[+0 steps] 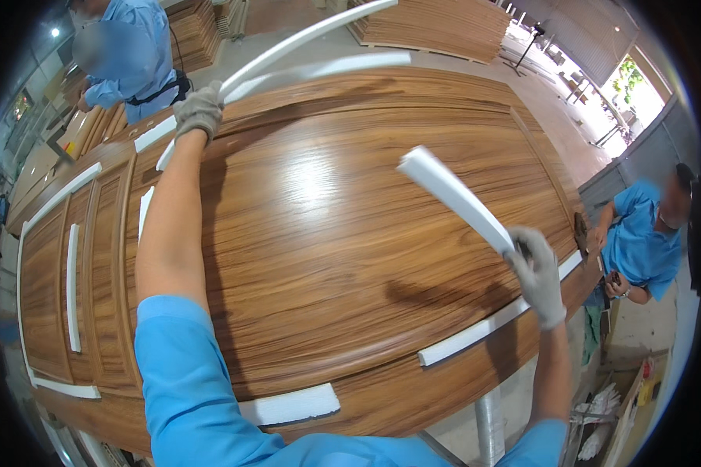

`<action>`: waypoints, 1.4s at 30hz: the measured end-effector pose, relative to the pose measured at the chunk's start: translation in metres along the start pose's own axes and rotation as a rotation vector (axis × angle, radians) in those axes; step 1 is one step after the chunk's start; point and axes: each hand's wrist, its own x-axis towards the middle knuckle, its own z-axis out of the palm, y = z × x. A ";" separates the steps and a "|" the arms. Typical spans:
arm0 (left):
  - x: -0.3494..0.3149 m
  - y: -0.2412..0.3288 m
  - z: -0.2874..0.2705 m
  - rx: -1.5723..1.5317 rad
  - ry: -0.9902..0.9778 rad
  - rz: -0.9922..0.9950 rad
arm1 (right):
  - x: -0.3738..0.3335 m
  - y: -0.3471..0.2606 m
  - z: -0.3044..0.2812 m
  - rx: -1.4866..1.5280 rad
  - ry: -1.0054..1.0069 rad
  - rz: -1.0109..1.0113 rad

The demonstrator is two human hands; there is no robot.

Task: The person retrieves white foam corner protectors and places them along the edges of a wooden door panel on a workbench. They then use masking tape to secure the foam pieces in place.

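The head view looks down on a large wooden door panel (327,233) with glossy brown grain, lying flat and filling most of the picture. White foam strips lie along its edges.

The left hand (199,109), in a grey knitted glove, reaches to the far left part of the panel with the arm stretched out. Its fingers are closed around the end of a long white foam strip (304,39), which curves away toward the far right, above the panel's far edge. A second pale strip (327,68) lies just beside it along that far edge.

The right hand (537,272), also gloved in grey, is raised over the right part of the panel. Its fingers are wrapped around one end of a short white foam strip (456,198), which sticks up and to the left, clear of the wood, throwing a shadow on the panel below.

Near the right hand, a white edge strip (475,335) lies along the near right edge of the panel. Another white piece (288,405) lies on the near edge, close to the person's blue sleeve (187,373). More white strips (72,288) rest on the recessed fields at the left end.

A person in a blue shirt (128,54) stands at the far left. Another person in blue (639,241) stands at the right end of the panel, one hand at its edge. Stacks of wooden panels (436,27) lie far off on the floor.
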 end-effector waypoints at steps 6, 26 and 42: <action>-0.008 -0.031 -0.071 -0.134 0.187 0.020 | 0.152 -0.014 0.093 -0.324 0.073 -0.387; -0.074 -0.172 -0.149 -0.434 0.259 0.092 | 0.335 -0.241 0.384 -0.452 -0.128 -0.395; -0.081 0.069 -0.092 -1.613 -0.177 -0.024 | 0.248 -0.171 0.187 0.748 -0.219 -0.160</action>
